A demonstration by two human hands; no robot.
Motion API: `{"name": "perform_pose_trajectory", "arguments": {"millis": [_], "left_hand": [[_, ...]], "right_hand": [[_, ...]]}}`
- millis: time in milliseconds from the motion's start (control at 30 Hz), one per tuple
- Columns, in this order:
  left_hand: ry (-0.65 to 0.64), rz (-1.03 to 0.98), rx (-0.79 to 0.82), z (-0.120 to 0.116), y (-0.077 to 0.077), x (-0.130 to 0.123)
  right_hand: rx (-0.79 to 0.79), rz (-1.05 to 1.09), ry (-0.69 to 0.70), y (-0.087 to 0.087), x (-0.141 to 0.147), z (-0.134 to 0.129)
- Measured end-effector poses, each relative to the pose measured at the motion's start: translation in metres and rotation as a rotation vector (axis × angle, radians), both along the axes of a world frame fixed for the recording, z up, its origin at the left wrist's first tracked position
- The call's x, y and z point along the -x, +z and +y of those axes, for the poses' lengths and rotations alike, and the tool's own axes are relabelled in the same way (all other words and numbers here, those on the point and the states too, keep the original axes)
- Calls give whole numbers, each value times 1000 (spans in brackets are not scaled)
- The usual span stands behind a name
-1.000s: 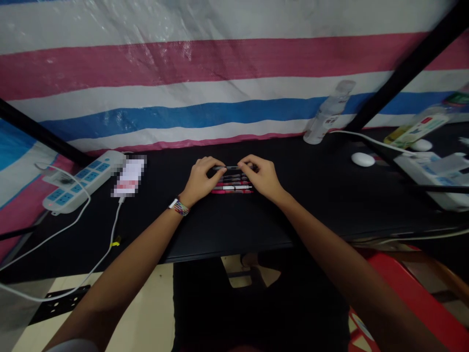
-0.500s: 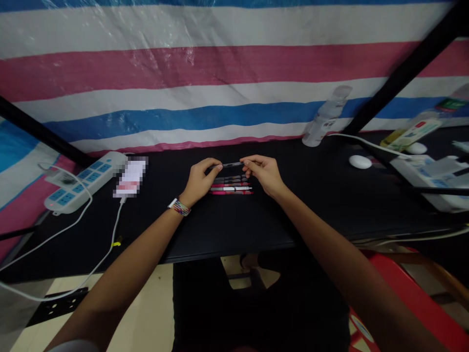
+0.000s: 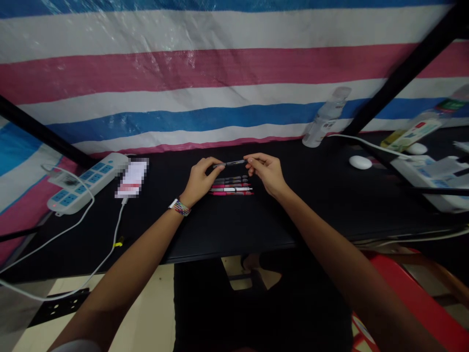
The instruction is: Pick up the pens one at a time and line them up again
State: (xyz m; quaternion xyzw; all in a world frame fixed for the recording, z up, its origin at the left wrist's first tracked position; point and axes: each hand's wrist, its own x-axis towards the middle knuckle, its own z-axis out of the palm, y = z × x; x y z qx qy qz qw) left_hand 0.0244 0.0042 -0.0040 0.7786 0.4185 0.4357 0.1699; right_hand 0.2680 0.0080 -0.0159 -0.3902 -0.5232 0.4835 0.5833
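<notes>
Between my two hands a dark pen [image 3: 235, 163] is held sideways, just above the black tabletop. My left hand [image 3: 203, 177] pinches its left end, with a woven multicoloured band on the wrist. At the other end the fingertips of my right hand [image 3: 266, 172] are closed on the pen. Below it, several pens lie side by side in a row: dark ones [image 3: 234, 180] at the far side, then a white pen [image 3: 236, 189] and a pink-red pen [image 3: 234, 193] nearest me. My left fingers cover the left ends of some of them.
A power strip [image 3: 88, 183] and a phone [image 3: 132, 178] on a white cable lie at the left. Towards the right are a clear bottle [image 3: 326, 117], a white rounded object [image 3: 360, 162] and another power strip [image 3: 428, 181]. A red chair [image 3: 414, 293] stands below the table edge.
The held pen's right end has risen slightly, and my right hand has shifted a little to the right. My left hand keeps its grip. The row of pens lies as before.
</notes>
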Motion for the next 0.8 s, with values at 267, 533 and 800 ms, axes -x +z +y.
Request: {"name": "perform_pose_trajectory", "arguments": {"millis": [267,533,800], "left_hand": [[-17,-80,-41,3,-4,2],[-28,-114,-6,6,-7,4],[-5,-156,90,6,-7,4]], "right_hand": [[18,60,-16,2,-2,0],[46,107,-22,6,-6,0],[57,144,-22,8,-8,1]]}}
